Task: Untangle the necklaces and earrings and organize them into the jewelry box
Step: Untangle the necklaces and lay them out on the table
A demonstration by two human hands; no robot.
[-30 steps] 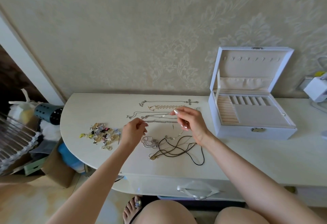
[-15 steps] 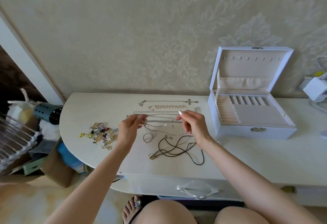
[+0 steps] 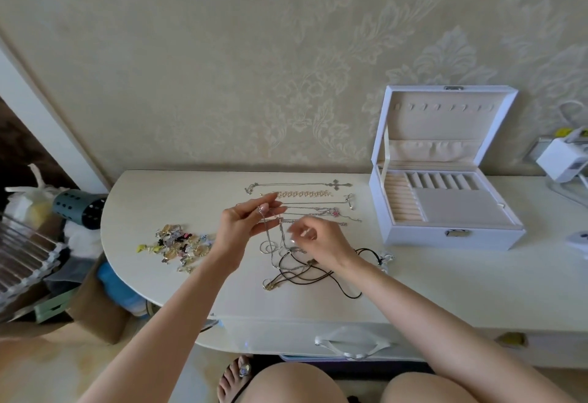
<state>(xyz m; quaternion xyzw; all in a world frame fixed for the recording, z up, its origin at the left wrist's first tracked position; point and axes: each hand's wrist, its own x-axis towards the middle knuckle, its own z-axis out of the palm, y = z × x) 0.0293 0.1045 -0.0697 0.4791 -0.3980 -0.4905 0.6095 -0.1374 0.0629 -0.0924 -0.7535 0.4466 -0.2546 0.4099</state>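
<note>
Right hand (image 3: 321, 243) is lowered from earlier; its grip cannot be told.
Thin silver chain (image 3: 265, 232) is pinched by left hand (image 3: 241, 227), dangling in loops.

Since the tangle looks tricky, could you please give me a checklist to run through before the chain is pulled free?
1. Left hand pinches the chain: ok.
2. Right hand has a hold on the chain: cannot tell, it is blurred.
3. Chain free of the black cord: not ok, they overlap at the bottom.
4. Box open: ok.
5. Earrings apart from the chain: ok, piled to the left.
</note>
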